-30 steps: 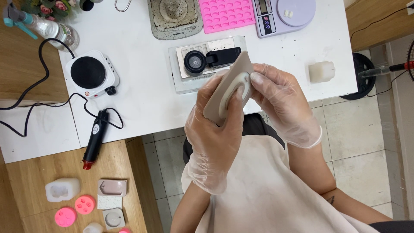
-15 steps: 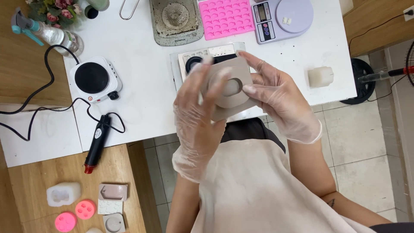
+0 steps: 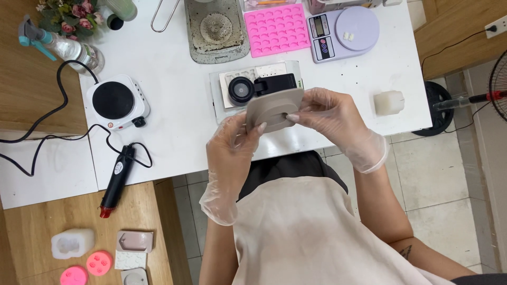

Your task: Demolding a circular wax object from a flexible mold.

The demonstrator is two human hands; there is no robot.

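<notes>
Above the white surface [image 3: 174,132], a grey mould [image 3: 273,110], seemingly soft and light, is pinched at its edges by left hand [image 3: 232,150] and right hand [image 3: 338,121].

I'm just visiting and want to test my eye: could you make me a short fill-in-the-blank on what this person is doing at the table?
1. Both hands, left hand and right hand, wear clear ____.
2. Together they hold a beige silicone mould above the ____ table.
3. The pink mould tray lies beside a lilac kitchen ____.
4. The single hot plate has a round ____ top.

Missing words: gloves; white; scale; black
</notes>
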